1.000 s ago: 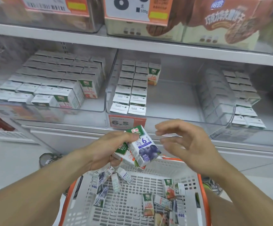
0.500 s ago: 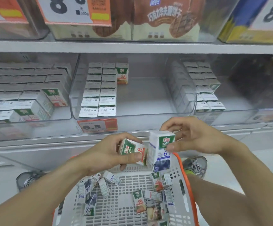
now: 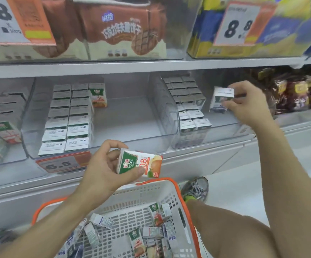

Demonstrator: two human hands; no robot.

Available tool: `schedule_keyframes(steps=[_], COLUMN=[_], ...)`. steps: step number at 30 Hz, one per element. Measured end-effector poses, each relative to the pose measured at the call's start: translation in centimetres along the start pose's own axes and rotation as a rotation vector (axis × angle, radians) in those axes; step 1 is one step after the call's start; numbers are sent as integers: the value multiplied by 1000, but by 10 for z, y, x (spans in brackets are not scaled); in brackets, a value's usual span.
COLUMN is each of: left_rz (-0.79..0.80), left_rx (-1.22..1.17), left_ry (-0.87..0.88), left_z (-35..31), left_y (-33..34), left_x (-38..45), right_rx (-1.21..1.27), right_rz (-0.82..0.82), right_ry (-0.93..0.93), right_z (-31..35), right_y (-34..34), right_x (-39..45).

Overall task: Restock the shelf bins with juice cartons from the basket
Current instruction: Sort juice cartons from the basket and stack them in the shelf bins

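R hand pinches blueberry carton over right bin, prob not seated yet (blurry). Set it upright, flush beside row. L hand grips orange carton above basket.

Shelf with clear bins

Brown biscuit boxes and an 8.8 price tag sat way above either grip, a sneaker down on the floor.
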State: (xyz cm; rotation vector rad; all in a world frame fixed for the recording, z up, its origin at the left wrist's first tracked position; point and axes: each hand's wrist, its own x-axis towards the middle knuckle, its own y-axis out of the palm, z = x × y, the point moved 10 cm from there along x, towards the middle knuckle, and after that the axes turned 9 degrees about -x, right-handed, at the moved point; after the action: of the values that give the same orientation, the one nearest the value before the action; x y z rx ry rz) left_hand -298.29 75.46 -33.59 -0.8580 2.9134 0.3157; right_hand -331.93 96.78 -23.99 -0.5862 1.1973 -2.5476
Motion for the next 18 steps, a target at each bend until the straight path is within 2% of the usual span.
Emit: schedule_keyframes(steps=[2, 6, 12, 18], left_rz=[-6, -37, -71, -96], left_rx=[-35, -53, -24, -34], left_ry=[24, 36, 100, 75], left_z=[-1, -1, -7, -6], left_y=[0, -6, -11, -18], left_x=[1, 3, 5, 2], right_rx=[-102, -174, -229, -326], right_rz=[104, 212, 221, 241], right_ry=[27, -18, 78, 44], right_z=[-8, -1, -13, -8], right_y=[22, 60, 79, 77], right_x=[17, 31, 29, 24])
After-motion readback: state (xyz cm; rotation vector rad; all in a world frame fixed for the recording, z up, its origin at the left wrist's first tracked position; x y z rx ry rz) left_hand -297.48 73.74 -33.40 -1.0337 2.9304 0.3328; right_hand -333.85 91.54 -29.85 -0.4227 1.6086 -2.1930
